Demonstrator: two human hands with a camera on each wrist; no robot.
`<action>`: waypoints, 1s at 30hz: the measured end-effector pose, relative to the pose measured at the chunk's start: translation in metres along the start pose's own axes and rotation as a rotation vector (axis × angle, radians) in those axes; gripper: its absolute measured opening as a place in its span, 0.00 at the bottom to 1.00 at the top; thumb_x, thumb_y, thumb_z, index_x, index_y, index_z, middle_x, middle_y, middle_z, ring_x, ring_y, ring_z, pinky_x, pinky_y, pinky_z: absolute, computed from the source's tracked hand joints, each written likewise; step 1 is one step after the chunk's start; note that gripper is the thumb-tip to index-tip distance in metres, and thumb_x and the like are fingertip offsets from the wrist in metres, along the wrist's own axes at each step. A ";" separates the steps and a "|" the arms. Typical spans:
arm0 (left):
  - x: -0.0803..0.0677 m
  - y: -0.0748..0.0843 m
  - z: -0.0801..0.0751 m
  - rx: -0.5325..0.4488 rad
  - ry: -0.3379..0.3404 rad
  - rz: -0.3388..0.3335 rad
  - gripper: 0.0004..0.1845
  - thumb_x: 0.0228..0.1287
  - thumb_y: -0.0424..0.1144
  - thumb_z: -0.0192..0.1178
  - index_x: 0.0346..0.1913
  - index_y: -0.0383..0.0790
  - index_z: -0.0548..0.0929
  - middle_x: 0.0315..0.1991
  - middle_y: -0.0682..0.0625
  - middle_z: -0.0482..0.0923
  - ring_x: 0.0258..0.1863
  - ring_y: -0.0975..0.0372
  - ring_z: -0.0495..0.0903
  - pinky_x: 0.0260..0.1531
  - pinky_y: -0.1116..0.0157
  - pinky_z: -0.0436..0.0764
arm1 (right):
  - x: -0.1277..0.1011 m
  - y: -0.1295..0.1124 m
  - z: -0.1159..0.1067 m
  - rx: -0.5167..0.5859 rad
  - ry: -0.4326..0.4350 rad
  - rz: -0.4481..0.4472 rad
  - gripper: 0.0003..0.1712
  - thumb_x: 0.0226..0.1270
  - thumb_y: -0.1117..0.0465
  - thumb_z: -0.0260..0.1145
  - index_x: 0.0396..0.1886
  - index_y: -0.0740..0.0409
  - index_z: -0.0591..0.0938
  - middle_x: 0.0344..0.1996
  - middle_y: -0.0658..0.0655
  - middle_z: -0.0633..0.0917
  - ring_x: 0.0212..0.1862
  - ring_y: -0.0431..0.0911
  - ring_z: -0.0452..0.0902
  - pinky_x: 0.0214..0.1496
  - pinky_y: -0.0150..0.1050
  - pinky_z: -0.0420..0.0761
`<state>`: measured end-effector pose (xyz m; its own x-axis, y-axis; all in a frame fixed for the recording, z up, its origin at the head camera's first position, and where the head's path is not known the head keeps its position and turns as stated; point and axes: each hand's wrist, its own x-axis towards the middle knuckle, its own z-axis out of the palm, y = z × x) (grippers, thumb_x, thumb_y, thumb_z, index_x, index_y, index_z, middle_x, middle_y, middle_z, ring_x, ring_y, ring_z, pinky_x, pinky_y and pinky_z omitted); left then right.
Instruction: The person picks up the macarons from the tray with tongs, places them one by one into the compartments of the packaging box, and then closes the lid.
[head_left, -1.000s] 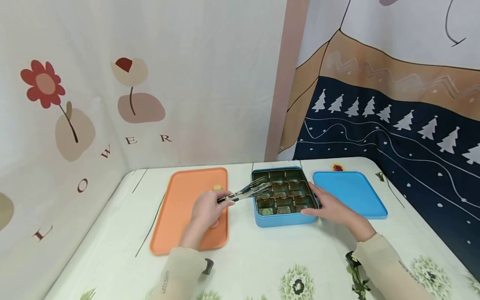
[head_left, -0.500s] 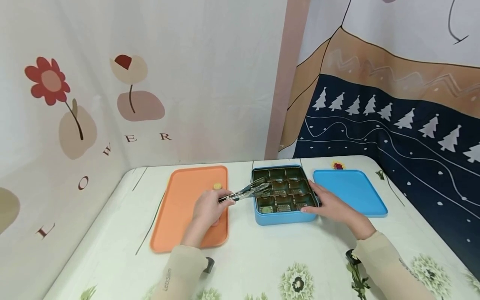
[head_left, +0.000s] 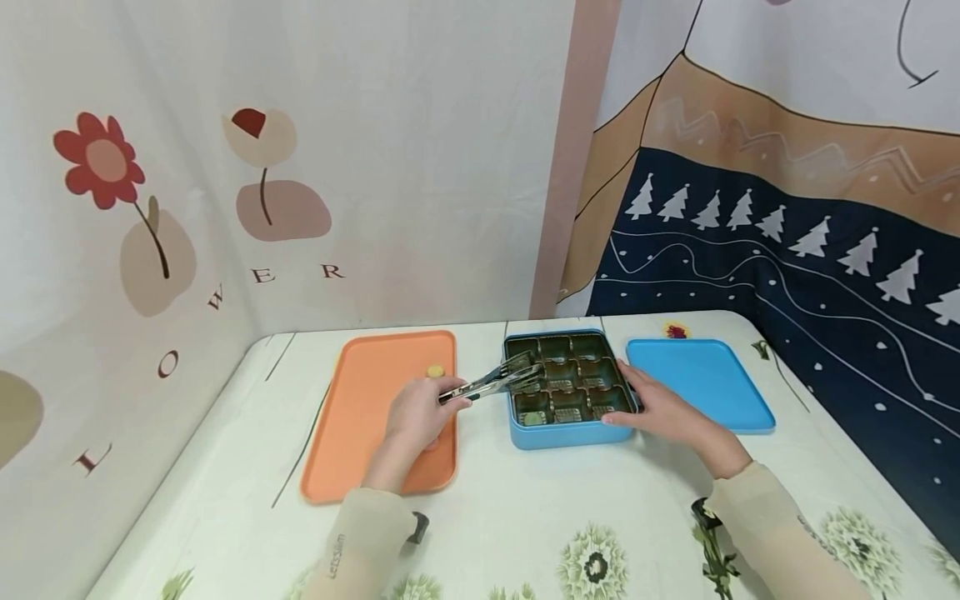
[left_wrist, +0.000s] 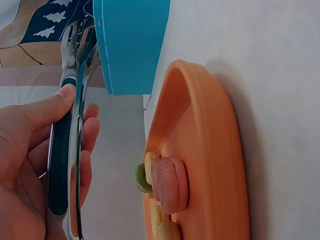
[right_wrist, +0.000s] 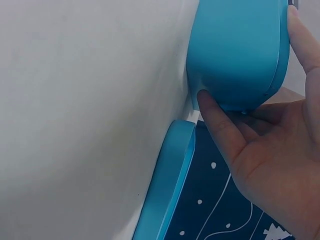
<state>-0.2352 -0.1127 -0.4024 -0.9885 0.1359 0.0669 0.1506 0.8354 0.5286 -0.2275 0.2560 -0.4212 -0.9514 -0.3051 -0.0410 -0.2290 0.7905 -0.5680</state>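
Note:
My left hand (head_left: 416, 410) grips metal tongs (head_left: 489, 387) by their dark-padded handles. The tong heads hang over the left side of a blue box (head_left: 572, 438), and I cannot tell whether they hold anything. Inside the box is a dark divided insert (head_left: 558, 379); a green macaron (head_left: 534, 418) lies in its front-left compartment. My right hand (head_left: 663, 410) holds the box's right side, thumb at the front rim. Below the left hand, an orange tray (head_left: 360, 417) bears a pink macaron (left_wrist: 171, 185), a green macaron (left_wrist: 142, 178) and yellowish ones (left_wrist: 169, 231).
A flat blue lid (head_left: 701, 385) lies right of the box, behind the right hand. Patterned curtains (head_left: 420, 167) hang along the table's back and sides. A flower-printed cloth (head_left: 510, 500) covers the table.
The head view has shifted very slightly. Both hands, the tongs and the box stay almost in place.

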 end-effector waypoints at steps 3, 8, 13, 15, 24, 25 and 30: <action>0.000 0.000 -0.001 -0.018 -0.011 -0.011 0.21 0.63 0.50 0.68 0.59 0.54 0.84 0.08 0.55 0.66 0.04 0.64 0.67 0.16 0.66 0.64 | 0.001 0.000 0.000 -0.004 0.003 0.000 0.63 0.61 0.38 0.70 0.78 0.71 0.48 0.76 0.77 0.50 0.75 0.75 0.47 0.69 0.71 0.58; -0.001 0.000 -0.004 -0.054 -0.020 -0.031 0.23 0.63 0.50 0.68 0.61 0.55 0.83 0.09 0.52 0.72 0.04 0.61 0.72 0.16 0.66 0.67 | 0.001 0.000 0.000 -0.008 0.006 -0.002 0.63 0.61 0.39 0.70 0.78 0.71 0.48 0.76 0.77 0.50 0.75 0.75 0.47 0.69 0.71 0.58; -0.005 0.001 -0.011 -0.131 -0.035 -0.078 0.24 0.63 0.49 0.68 0.62 0.56 0.81 0.10 0.51 0.72 0.06 0.59 0.73 0.17 0.66 0.70 | 0.000 -0.001 -0.001 -0.009 0.004 -0.006 0.62 0.62 0.39 0.70 0.78 0.71 0.48 0.76 0.77 0.50 0.75 0.75 0.47 0.69 0.71 0.58; -0.006 0.000 -0.014 -0.153 -0.035 -0.082 0.23 0.63 0.49 0.68 0.61 0.55 0.82 0.11 0.52 0.71 0.06 0.61 0.70 0.19 0.66 0.70 | -0.001 -0.001 -0.001 -0.010 0.003 -0.006 0.63 0.62 0.39 0.70 0.78 0.71 0.48 0.76 0.77 0.51 0.75 0.75 0.48 0.69 0.71 0.58; -0.010 -0.009 -0.020 -0.094 0.047 -0.012 0.19 0.59 0.49 0.71 0.54 0.56 0.87 0.37 0.52 0.87 0.28 0.62 0.80 0.34 0.64 0.73 | -0.001 -0.003 0.000 -0.004 0.000 0.000 0.62 0.62 0.40 0.70 0.78 0.71 0.48 0.76 0.77 0.50 0.75 0.75 0.47 0.69 0.72 0.59; -0.010 -0.011 -0.021 -0.087 0.056 -0.007 0.19 0.59 0.49 0.71 0.54 0.56 0.87 0.40 0.52 0.88 0.31 0.61 0.80 0.34 0.63 0.73 | -0.001 -0.003 0.000 -0.003 -0.002 0.002 0.62 0.62 0.39 0.70 0.78 0.70 0.48 0.76 0.76 0.50 0.75 0.75 0.47 0.69 0.72 0.59; -0.011 -0.017 -0.024 -0.077 0.072 0.004 0.20 0.60 0.49 0.70 0.56 0.55 0.86 0.44 0.52 0.88 0.34 0.59 0.78 0.33 0.63 0.71 | -0.002 -0.004 -0.001 0.002 -0.005 0.011 0.63 0.62 0.39 0.70 0.79 0.70 0.48 0.77 0.76 0.49 0.75 0.75 0.47 0.68 0.72 0.58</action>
<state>-0.2274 -0.1412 -0.3919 -0.9868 0.0985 0.1284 0.1559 0.7912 0.5914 -0.2251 0.2542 -0.4184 -0.9527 -0.2994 -0.0516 -0.2182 0.7925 -0.5695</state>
